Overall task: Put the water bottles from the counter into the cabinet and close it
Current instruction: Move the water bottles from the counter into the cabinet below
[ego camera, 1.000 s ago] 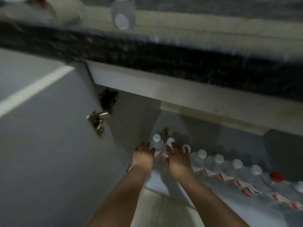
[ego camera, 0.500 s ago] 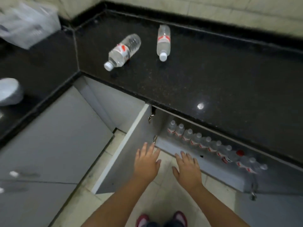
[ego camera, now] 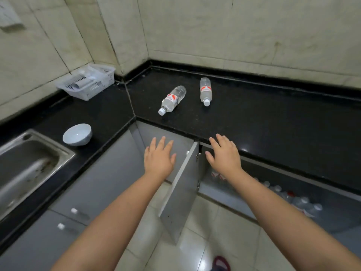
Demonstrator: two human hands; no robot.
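Two hands reach forward with nothing in them: our left hand hovers above the open door, our right hand above the cabinet mouth, with its fingertips over the front edge of the surface. Each grip is spread, fingers straight and apart, touching nothing that we can see. Low on the right, inside the cabinet, a row of stored bottles already stands along the shelf.

Farther off, two bottles lie on their sides on the dark surface, caps toward us: the left bottle is slanted, the right bottle nearly straight, near each other but not touching. We judge the step to be the reach for this last pair. Next, each hand must travel past the edge and wrap a round, rolling body, then we bend to set it beside the row and swing the door closed.

Half a second ago our hands hung lower, in front of the door and cabinet opening; now they have risen to the level of the surface, and our view has lifted so that the wall, a basket, a bowl and a sink show. The two bottles have not moved.
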